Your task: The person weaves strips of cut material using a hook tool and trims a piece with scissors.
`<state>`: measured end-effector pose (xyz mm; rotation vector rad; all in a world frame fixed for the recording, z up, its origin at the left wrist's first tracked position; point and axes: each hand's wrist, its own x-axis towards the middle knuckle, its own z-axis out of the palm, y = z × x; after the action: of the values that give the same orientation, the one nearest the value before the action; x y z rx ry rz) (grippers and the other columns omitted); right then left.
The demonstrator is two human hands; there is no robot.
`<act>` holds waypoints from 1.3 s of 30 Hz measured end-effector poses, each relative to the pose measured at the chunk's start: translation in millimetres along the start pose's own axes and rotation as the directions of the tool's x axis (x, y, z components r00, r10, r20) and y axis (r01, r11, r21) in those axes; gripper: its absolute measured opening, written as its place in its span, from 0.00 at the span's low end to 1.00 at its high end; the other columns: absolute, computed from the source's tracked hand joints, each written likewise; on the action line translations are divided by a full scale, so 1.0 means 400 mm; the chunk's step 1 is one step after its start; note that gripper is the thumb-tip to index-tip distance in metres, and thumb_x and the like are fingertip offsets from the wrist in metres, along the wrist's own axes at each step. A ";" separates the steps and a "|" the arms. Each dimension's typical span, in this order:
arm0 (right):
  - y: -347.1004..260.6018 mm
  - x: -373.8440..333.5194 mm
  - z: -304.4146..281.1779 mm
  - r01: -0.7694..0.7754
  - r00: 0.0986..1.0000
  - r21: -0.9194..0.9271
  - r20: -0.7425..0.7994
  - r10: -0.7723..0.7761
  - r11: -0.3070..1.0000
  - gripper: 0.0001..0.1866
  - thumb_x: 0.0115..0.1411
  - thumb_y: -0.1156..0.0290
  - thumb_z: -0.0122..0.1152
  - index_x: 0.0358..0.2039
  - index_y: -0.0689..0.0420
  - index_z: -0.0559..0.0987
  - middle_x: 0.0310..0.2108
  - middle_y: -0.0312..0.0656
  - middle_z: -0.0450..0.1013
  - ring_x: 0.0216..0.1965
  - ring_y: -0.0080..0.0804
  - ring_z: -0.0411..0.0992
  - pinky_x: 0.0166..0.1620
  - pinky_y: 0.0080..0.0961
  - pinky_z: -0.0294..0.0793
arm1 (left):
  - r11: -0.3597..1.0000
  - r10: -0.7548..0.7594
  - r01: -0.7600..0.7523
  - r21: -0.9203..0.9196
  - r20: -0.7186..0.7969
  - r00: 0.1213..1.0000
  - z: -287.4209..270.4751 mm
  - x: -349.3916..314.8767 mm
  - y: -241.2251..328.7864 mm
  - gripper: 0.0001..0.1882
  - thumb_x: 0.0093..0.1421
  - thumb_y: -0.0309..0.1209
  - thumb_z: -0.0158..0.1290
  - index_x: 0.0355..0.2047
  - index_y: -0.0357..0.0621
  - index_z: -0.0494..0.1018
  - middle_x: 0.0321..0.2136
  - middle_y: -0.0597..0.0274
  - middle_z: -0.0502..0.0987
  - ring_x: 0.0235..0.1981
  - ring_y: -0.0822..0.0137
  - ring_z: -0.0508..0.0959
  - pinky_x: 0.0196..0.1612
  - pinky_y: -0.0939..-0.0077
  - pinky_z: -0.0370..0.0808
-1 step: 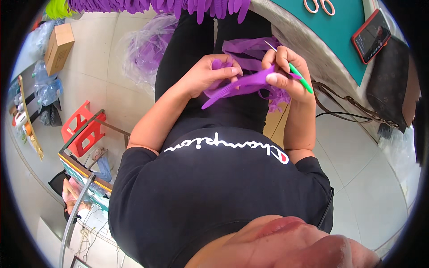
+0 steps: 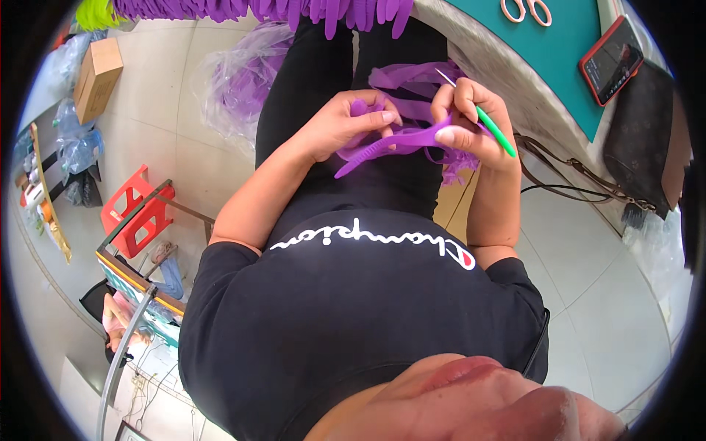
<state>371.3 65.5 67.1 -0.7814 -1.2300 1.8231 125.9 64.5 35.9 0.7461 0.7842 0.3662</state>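
Over my lap, my left hand (image 2: pixel 351 123) is closed, thumb and fingers pinching a soft, rubbery-looking purple piece (image 2: pixel 412 137) with a long ribbed tip. My right hand (image 2: pixel 474 121) grips a green-handled tool (image 2: pixel 496 132) whose thin, pointed metal end sticks out past the fingers, away from me. The right thumb and fingertips also hold the other end of the purple piece, so it stretches between both hands. Behind and below it lie purple strips (image 2: pixel 412 77) and a frilly purple bunch (image 2: pixel 460 165). The fingers partly hide the tool's middle.
A green-topped table (image 2: pixel 566 73) stands to the right, with pale-handled scissors (image 2: pixel 540 11) and a red-cased phone (image 2: pixel 610 60). A brown bag (image 2: pixel 640 140) is beside it. Purple prongs (image 2: pixel 338 15) line the far edge. Left are a clear plastic bag (image 2: pixel 243 81), a red stool (image 2: pixel 140 213) and another person (image 2: pixel 121 320).
The purple piece has shifted very slightly between my hands, its ribbed tip a touch to the right. Both hands keep their grip.
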 end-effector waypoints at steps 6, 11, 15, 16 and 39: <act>-0.074 -0.064 -0.041 0.219 0.973 0.116 0.050 -0.226 0.969 0.21 0.44 0.78 0.66 0.19 0.49 0.58 0.23 0.45 0.70 0.21 0.23 0.61 0.23 0.22 0.61 | 0.977 0.123 -0.130 -0.169 -0.051 0.991 -0.028 -0.002 -0.015 0.31 0.68 0.45 0.46 0.65 0.40 0.58 0.26 0.62 0.79 0.13 0.85 0.59 0.18 0.90 0.57; -0.103 -0.138 -0.181 0.440 0.788 0.462 0.215 -0.578 0.771 0.18 0.54 0.74 0.61 0.18 0.46 0.60 0.23 0.36 0.71 0.14 0.18 0.59 0.15 0.20 0.53 | 0.805 0.218 -0.322 -0.498 -0.256 0.942 -0.120 -0.038 -0.030 0.29 0.69 0.45 0.43 0.67 0.55 0.53 0.34 0.63 0.78 0.10 0.84 0.55 0.13 0.90 0.53; -0.159 -0.203 -0.207 0.577 0.755 0.499 -0.026 -0.655 0.646 0.17 0.56 0.76 0.59 0.18 0.46 0.61 0.24 0.29 0.70 0.13 0.13 0.55 0.14 0.17 0.49 | 0.777 0.223 -0.400 -0.485 -0.383 0.897 -0.210 -0.070 -0.070 0.28 0.69 0.45 0.44 0.67 0.59 0.54 0.42 0.62 0.78 0.10 0.83 0.55 0.13 0.89 0.52; -0.175 -0.225 -0.219 0.600 0.734 0.546 -0.083 -0.674 0.585 0.17 0.57 0.77 0.58 0.19 0.47 0.62 0.24 0.28 0.69 0.13 0.12 0.54 0.14 0.16 0.48 | 0.723 0.307 -0.437 -0.535 -0.319 0.897 -0.250 -0.075 -0.094 0.28 0.69 0.44 0.43 0.67 0.58 0.55 0.47 0.59 0.77 0.15 0.82 0.62 0.17 0.88 0.59; -0.432 -0.260 -0.030 0.370 0.660 -0.600 -0.367 -0.655 0.709 0.18 0.46 0.77 0.62 0.25 0.50 0.59 0.26 0.38 0.62 0.27 0.22 0.58 0.28 0.17 0.55 | 0.908 0.396 -0.414 -0.060 -0.197 0.897 -0.105 -0.109 0.038 0.23 0.59 0.31 0.52 0.54 0.34 0.67 0.43 0.55 0.77 0.34 0.74 0.74 0.39 0.84 0.70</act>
<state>479.3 19.4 231.7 -0.9970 -1.3268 0.7065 65.2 70.4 48.8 0.7874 0.7705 0.8559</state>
